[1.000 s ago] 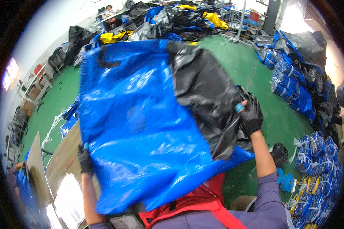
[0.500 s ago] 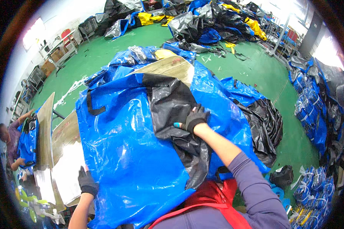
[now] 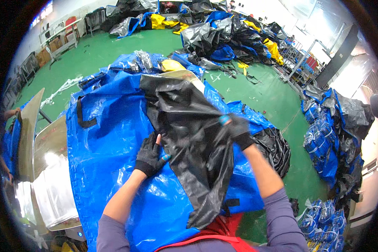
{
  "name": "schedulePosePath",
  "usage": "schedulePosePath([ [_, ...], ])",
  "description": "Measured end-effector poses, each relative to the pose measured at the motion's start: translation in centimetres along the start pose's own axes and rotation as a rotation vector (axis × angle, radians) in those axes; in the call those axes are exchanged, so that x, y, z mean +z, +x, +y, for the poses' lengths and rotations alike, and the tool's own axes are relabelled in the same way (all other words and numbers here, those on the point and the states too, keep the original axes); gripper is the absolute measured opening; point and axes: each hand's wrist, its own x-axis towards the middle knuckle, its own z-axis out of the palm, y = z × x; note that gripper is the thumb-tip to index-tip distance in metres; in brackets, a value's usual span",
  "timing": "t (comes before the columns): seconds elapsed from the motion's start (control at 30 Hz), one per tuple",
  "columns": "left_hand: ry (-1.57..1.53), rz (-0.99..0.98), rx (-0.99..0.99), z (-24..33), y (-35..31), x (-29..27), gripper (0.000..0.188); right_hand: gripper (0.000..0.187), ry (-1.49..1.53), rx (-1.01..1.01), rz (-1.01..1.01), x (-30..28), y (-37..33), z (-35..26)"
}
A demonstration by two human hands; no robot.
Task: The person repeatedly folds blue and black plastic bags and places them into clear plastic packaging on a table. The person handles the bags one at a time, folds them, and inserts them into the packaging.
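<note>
A large blue plastic tarpaulin (image 3: 109,138) with a black strap loop sewn near its left edge is spread over the table before me. A black tarpaulin panel (image 3: 197,138) joins it along the middle, creased and partly raised. My left hand (image 3: 150,157), in a dark knit glove with bare fingertips, lies flat with fingers apart on the blue sheet beside the black panel. Gloved likewise, my right hand (image 3: 238,130) is closed on the right edge of the black panel, and taut folds run toward it. Motion blurs this hand a little.
More blue tarpaulin (image 3: 143,63) lies bunched at the table's far side, and a gathered black piece (image 3: 273,149) hangs at the right. Bundled blue sheets (image 3: 323,143) stand on the right. A co-worker's arm (image 3: 11,113) shows beside a board (image 3: 29,130) at far left.
My left hand has moved from the sheet's left edge to its middle. My right hand has drawn the black panel's edge to the right, spreading the crumpled panel wider.
</note>
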Motion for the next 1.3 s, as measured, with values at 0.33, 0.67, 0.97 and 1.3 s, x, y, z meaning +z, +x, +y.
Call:
schedulePosePath([
  [0.33,-0.319,-0.144,-0.294,3.0,3.1,-2.5,0.067,0.057,0.008,0.043,-0.284,-3.9,6.3,2.7],
  [0.67,-0.103,-0.062,0.107,7.3,2.7,2.1,0.082,0.032,-0.376,-0.171,0.167,3.5,19.8,-4.4],
  [0.97,-0.579,0.109,-0.064,8.2,4.0,1.1,0.075,0.051,-0.57,0.173,-0.317,-4.2,6.7,-6.7],
  [1.3,-0.114,-0.208,0.261,10.2,3.5,0.2,0.07,0.045,-0.617,-0.11,-0.071,-8.3,6.1,-7.2],
])
